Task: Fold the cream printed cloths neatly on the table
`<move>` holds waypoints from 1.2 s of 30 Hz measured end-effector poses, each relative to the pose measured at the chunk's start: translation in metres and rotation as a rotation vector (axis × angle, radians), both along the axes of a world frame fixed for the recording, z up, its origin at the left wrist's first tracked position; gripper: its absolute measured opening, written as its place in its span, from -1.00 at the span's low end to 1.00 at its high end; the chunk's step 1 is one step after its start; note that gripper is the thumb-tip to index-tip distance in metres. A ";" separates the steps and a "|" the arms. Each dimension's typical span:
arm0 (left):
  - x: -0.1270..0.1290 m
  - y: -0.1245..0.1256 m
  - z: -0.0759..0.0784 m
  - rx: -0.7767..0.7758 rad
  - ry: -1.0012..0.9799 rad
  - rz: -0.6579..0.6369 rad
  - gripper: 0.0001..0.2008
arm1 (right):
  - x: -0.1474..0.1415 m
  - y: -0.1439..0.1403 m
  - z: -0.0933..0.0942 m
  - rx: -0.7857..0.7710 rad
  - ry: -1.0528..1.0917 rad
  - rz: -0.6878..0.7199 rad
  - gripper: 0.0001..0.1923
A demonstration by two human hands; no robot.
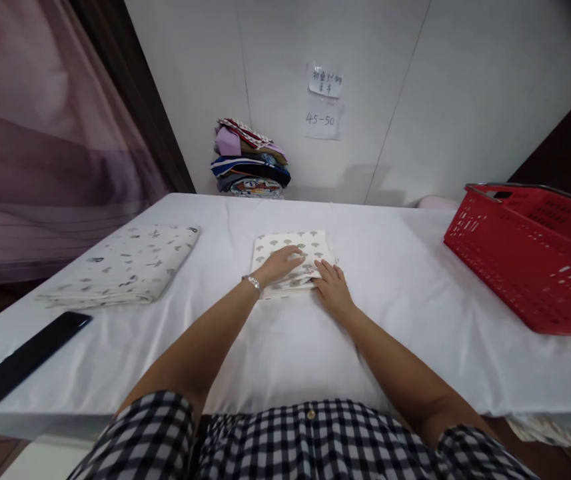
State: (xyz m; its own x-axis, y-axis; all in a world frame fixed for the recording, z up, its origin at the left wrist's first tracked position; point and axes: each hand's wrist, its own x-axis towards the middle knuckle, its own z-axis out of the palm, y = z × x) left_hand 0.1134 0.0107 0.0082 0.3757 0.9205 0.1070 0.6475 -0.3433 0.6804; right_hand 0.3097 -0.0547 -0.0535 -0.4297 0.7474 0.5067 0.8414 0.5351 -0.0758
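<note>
The person wears a black-and-white checked shirt (310,437) with short sleeves and a small button at the front, and a silver bracelet (254,283) on the left wrist.

The folded cloth (292,257) is cream with grey mushroom shapes. A second folded cloth (125,263), cream too, carries scattered grey marks. The table (390,280) wears white. The basket (530,253) is red; the shirt (310,440) black-and-white check; the flat bar (25,360) black.

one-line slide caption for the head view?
Both hands, left hand and right hand, press flat on a small folded printed cloth on the white table.
</note>
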 end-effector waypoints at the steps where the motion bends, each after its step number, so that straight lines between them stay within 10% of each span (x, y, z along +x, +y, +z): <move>1: 0.002 0.008 -0.003 0.004 0.077 0.000 -0.53 | 0.000 0.000 0.000 -0.003 0.008 -0.012 -0.80; 8: 0.017 0.030 -0.022 0.059 0.497 -0.037 -0.42 | 0.006 -0.004 0.005 0.002 0.031 0.104 -0.83; 36: 0.000 -0.008 -0.030 0.167 0.479 -0.068 -0.45 | 0.007 -0.009 0.001 -0.052 0.039 0.115 -0.78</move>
